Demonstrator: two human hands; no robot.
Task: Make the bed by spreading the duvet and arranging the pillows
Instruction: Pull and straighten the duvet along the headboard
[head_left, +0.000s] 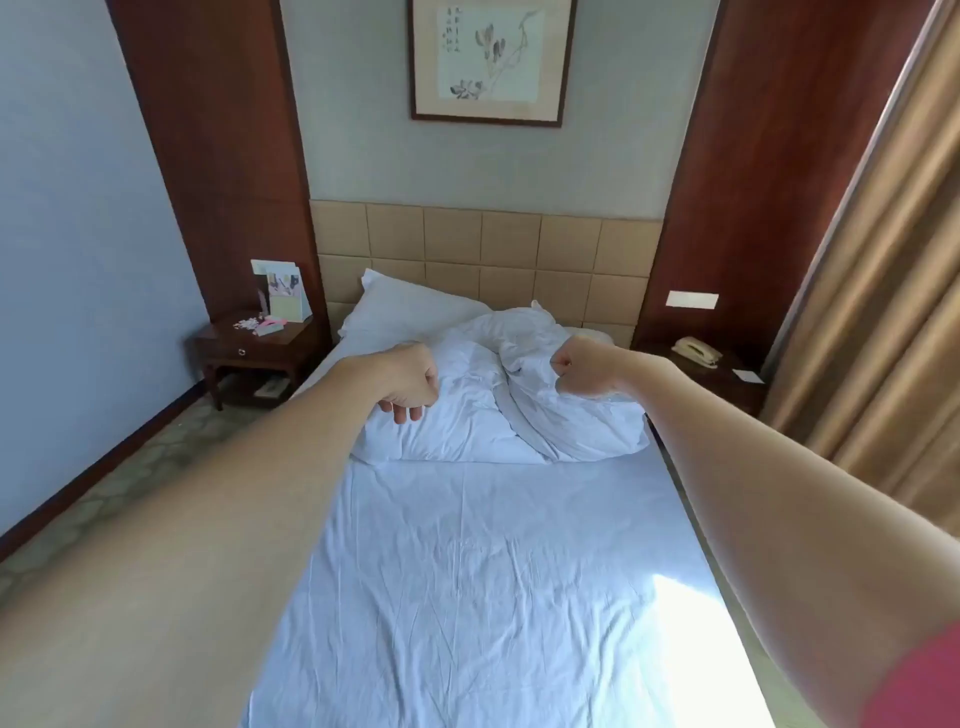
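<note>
A white duvet (488, 405) lies bunched in a crumpled heap across the upper part of the bed. Behind it a white pillow (410, 309) leans against the tan padded headboard (483, 249). My left hand (410, 384) rests on the heap's left side, fingers curled into the cloth. My right hand (582, 373) is a closed fist gripping a fold on the heap's right side. Both arms reach out over the bare white bottom sheet (493, 571), which is wrinkled and sunlit at the lower right.
A dark wooden nightstand (249, 353) with cards and small items stands left of the bed. Another nightstand at the right carries a beige telephone (696, 351). Brown curtains (883, 291) hang along the right side. Patterned carpet (130, 478) runs along the left.
</note>
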